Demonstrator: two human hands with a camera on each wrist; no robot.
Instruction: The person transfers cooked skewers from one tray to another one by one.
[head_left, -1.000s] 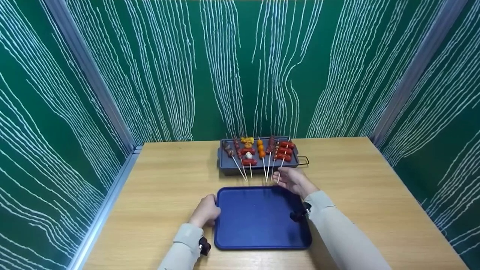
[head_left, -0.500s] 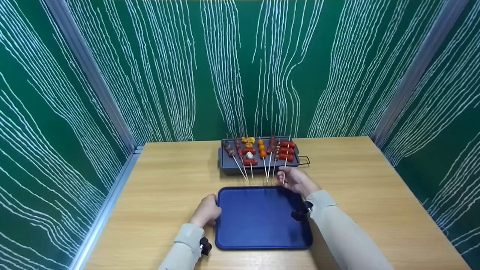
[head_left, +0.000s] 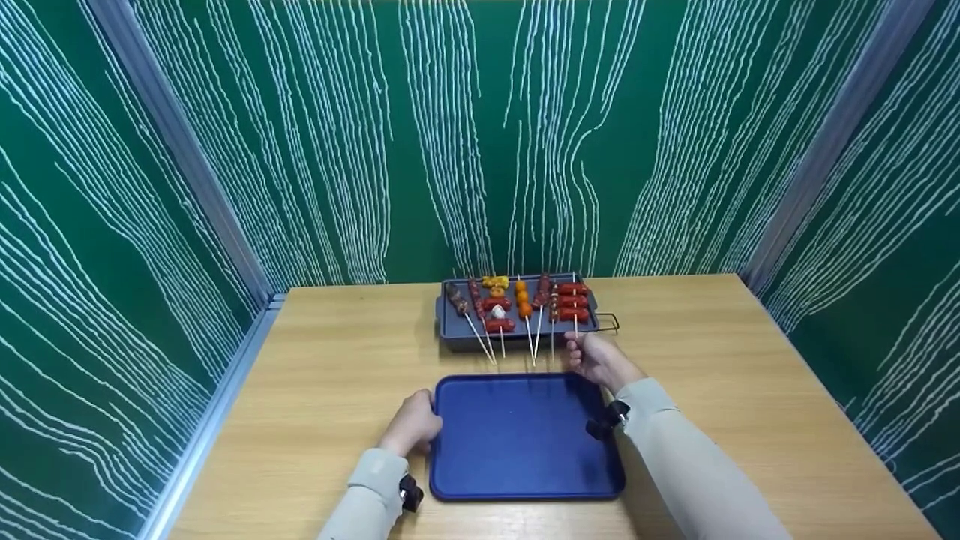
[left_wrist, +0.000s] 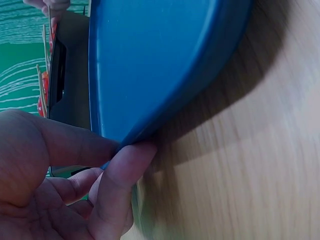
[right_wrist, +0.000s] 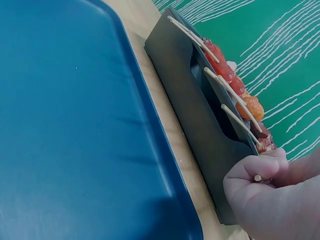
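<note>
Left hand (head_left: 412,424): thumb and finger pinch the smooth blue rounded-corner tray (head_left: 525,439) at its rim. Right hand (head_left: 598,358): fingers curled tight on wooden stick of glossy red sausage skewer (head_left: 573,301), right end of dark boxy grill (head_left: 459,343). Right wrist view shows stick's round butt, hidden from head view.

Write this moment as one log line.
left hand: pinches blue tray at rim; right hand: grips red-sausage skewer by stick; skewer's sausage end: over grey grill; tray: apart from grill
</note>
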